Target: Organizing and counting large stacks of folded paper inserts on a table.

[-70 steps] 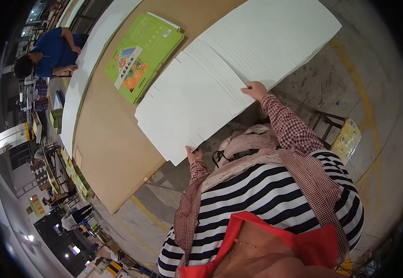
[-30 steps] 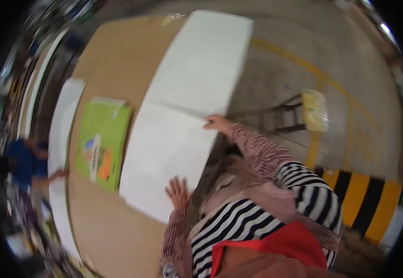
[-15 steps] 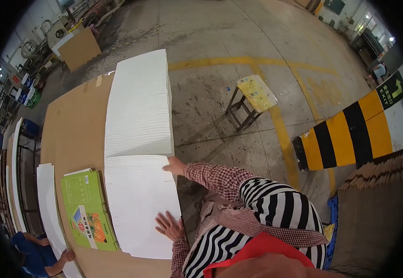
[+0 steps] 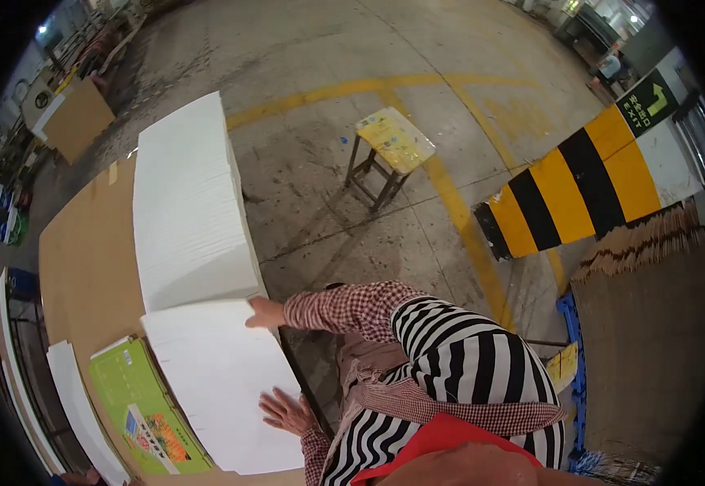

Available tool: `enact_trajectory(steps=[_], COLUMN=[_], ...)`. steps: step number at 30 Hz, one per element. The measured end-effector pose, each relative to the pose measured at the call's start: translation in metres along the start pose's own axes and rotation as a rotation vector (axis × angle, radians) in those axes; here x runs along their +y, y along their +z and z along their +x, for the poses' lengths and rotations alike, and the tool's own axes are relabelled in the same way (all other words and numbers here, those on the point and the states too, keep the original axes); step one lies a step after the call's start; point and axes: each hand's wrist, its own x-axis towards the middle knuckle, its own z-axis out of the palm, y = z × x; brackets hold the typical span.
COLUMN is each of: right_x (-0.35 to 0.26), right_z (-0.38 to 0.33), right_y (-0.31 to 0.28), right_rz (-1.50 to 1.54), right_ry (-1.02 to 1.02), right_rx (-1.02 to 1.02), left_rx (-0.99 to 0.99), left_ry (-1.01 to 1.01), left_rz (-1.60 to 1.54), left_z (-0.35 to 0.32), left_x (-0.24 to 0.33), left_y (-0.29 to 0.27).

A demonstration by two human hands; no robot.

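- The far right corner of a white cardboard sheet (image 4: 223, 381) is pinched by the right hand (image 4: 266, 313); the fingers' undersides are hidden.
- The sheet's near part is pressed by the left hand (image 4: 287, 411), laid flat with fingers spread wide.
- The sheet is set at the right edge of a brown tabletop (image 4: 85, 243), just nearer than a fanned stack of white sheets (image 4: 190, 194).
- A green printed carton (image 4: 146, 405) is placed just left of it.
- A yellow-topped stool (image 4: 393, 142) is seen on the floor beyond.
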Motion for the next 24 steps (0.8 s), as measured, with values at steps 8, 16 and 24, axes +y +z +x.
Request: enact_trajectory(steps=[8, 16, 24], right_x=[-0.009, 0.005, -0.010], right_z=[0.000, -0.013, -0.015], right_y=[-0.017, -0.009, 0.000], right_rz=[0.186, 0.212, 0.191], right_ry=[0.068, -0.242, -0.407], right_rx=[-0.112, -0.021, -0.013], left_rx=[0.028, -0.005, 0.017], left_ry=[0.003, 0.017, -0.002], left_rz=[0.084, 0.107, 0.139], left_z=[-0.007, -0.001, -0.008], left_x=[-0.008, 0.005, -0.009], left_y=[0.016, 0.019, 0.028])
